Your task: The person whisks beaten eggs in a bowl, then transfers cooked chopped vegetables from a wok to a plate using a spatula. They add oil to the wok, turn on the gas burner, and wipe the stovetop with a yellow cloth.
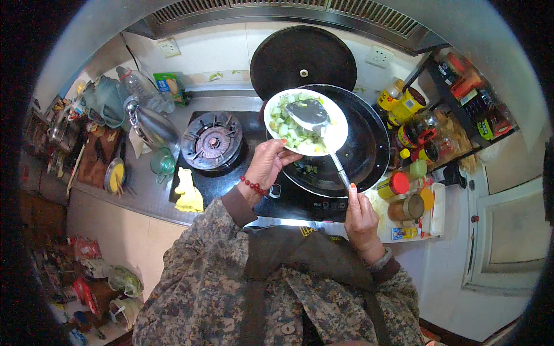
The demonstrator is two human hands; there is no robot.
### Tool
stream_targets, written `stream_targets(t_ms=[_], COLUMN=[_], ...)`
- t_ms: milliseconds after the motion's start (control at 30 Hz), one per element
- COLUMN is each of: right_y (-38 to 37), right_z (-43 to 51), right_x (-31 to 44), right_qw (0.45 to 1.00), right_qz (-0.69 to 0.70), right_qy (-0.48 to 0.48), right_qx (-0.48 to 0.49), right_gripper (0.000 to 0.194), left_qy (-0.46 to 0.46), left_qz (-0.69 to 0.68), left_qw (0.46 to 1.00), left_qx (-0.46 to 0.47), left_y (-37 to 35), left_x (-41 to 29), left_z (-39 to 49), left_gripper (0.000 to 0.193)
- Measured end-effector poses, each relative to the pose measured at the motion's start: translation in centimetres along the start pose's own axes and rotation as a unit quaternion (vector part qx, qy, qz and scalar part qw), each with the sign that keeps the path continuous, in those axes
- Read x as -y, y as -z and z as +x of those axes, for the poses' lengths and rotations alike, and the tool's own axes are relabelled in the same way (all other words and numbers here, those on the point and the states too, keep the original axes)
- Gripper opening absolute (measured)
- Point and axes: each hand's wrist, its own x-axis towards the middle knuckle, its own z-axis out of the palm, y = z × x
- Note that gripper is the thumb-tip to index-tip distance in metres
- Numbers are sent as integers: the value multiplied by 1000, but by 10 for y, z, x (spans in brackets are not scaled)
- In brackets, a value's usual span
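My left hand (270, 162) grips the near-left rim of a white bowl (339, 125) and holds it over a large black wok (363, 142). Pale green chopped vegetables (285, 127) lie in the bowl. In my right hand (362, 218) is the metal handle of a cooking spatula (307, 113), whose broad blade rests in the bowl over the vegetables. A few small green bits (308, 168) show on the wok's dark inner surface near its front. The bowl hides the wok's left part.
A bare gas burner (213, 140) is left of the wok, with a yellow cloth (189, 192) before it. A black round lid (303, 60) leans on the back wall. Jars (405, 206) crowd the right; a steel thermos jug (153, 125) and glass mug (163, 162) stand left.
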Motion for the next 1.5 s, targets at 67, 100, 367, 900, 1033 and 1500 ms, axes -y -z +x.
stream_targets(t_ms=[67,100,367,900,1033,1500], right_y=[3,6,42,78,46,-104], right_z=[1,1,18,108,151,239], right_x=[-5,-7,-30,-171,-190,-227], right_qw=[1000,1000,911,897,819,884], right_qz=[-10,19,332,66,34,-15], right_qy=[8,-11,-245,-177,-181,86], right_qx=[-4,-5,-13,399,543,459], right_gripper=[43,42,34,31,22,18], left_qy=[1,3,-14,-29,-61,-85], left_qz=[-13,-22,-11,34,39,102], left_qw=[1000,1000,1000,992,988,955], left_qx=[4,7,7,-122,-140,-264], left_y=[0,1,6,53,63,74], left_x=[3,4,7,2,6,6], left_z=[3,2,1,-38,-55,-66], left_gripper=[32,32,30,32,30,23])
